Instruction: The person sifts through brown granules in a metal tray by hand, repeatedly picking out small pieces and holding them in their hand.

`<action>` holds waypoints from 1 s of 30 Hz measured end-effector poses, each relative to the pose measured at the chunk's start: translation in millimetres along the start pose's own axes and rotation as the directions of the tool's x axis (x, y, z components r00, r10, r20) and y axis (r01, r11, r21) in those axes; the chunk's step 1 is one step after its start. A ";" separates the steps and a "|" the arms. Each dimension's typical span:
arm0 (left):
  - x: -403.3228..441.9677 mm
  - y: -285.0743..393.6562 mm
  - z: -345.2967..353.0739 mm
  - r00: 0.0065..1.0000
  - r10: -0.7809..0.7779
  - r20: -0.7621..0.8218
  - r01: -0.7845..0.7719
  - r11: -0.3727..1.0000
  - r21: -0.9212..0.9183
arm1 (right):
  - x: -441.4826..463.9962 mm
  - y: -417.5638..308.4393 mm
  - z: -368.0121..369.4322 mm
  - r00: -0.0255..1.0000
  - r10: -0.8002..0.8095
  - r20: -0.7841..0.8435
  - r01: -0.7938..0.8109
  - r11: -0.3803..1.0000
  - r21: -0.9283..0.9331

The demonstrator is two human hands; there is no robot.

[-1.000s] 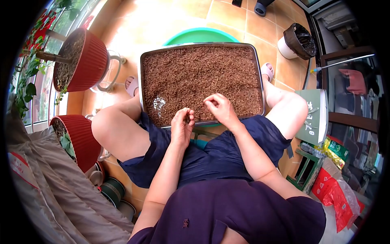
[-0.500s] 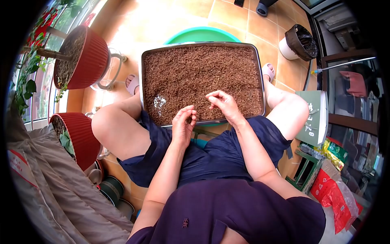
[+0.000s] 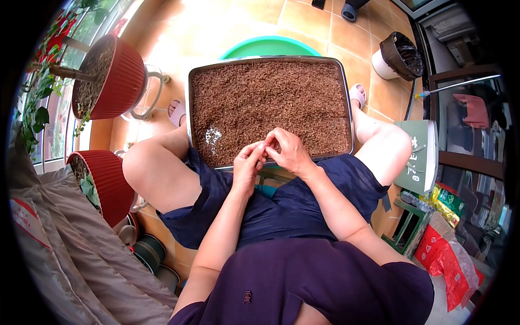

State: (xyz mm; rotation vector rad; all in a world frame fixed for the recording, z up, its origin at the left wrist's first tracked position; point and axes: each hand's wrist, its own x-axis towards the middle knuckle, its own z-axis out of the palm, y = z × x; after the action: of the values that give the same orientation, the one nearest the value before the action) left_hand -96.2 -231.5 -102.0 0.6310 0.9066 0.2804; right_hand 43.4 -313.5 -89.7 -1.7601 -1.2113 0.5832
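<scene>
A wide metal tray (image 3: 347, 108) sits between my knees, spread with small brown grain-like pieces (image 3: 271, 97). Over its near edge my two hands meet at the fingertips. My left hand (image 3: 248, 167) is closed in a pinch, its fingers curled. Against it, my right hand (image 3: 290, 154) is closed too, thumb and forefinger pressed together. Whatever lies between the fingertips is too small to make out. Near the tray's left side, a little heap of white bits (image 3: 213, 136) rests on the brown pieces.
Beneath the tray shows a green basin (image 3: 271, 45). Red flower pots (image 3: 122, 81) stand on the left by the window. To the right are a lined bin (image 3: 385, 65), a green book or box (image 3: 416, 157) and a red plastic bag (image 3: 445, 265).
My right hand has moved left and slightly down, so its fingertips now meet those of my left hand. My left hand has shifted slightly right.
</scene>
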 end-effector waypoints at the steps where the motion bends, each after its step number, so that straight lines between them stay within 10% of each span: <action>1: -0.1 -0.3 0.1 1.000 0.016 -0.025 -0.014 0.997 0.072 | 0.2 -1.1 -0.5 0.999 -0.040 0.007 0.040 0.998 -0.047; 16: 10.8 -5.2 -13.9 0.987 0.083 -0.138 -0.084 0.996 0.001 | -3.8 0.5 1.3 0.996 0.071 0.057 -0.074 0.996 0.048; 24: -4.2 10.3 0.2 0.979 0.049 0.197 0.025 0.933 -0.358 | -1.6 86.8 -33.3 0.866 0.250 -0.433 -0.431 0.812 -0.394; 30: -12.1 15.0 4.4 0.934 -0.010 0.356 0.141 0.928 -0.346 | 4.2 118.8 -31.9 0.864 0.339 -0.371 -0.484 0.760 -0.434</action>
State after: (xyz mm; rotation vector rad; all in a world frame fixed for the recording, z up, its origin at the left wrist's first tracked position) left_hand -99.4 -227.2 -83.0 0.2817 0.5133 0.2487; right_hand 127.3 -337.1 -176.5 -2.5162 -0.8156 0.2476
